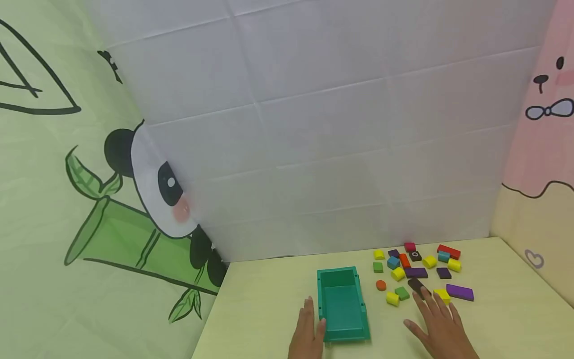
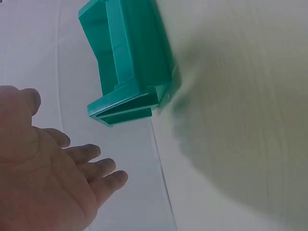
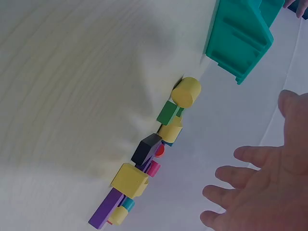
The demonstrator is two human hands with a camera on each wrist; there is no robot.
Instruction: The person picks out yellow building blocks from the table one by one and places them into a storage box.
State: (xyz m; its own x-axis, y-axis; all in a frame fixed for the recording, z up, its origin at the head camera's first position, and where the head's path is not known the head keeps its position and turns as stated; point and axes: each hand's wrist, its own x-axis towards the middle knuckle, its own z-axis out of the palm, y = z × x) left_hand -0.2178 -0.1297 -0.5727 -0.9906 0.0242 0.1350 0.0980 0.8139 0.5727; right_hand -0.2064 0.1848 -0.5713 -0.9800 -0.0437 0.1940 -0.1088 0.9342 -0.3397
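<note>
My left hand (image 1: 307,333): fingers extended, empty; green rectangular tray (image 1: 343,309), two o'clock. Right hand (image 1: 441,326): same; black oblong block (image 1: 416,285), eleven.

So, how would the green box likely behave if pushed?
The green box probably feels stiff, given its straight walls and crisp corners. It would likely slide rather than tip, being low and broad. Its smooth surface might be slightly slippery.

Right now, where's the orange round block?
In the head view, the orange round block is right of the teal tray, just beyond and left of a yellow cylinder.
</note>
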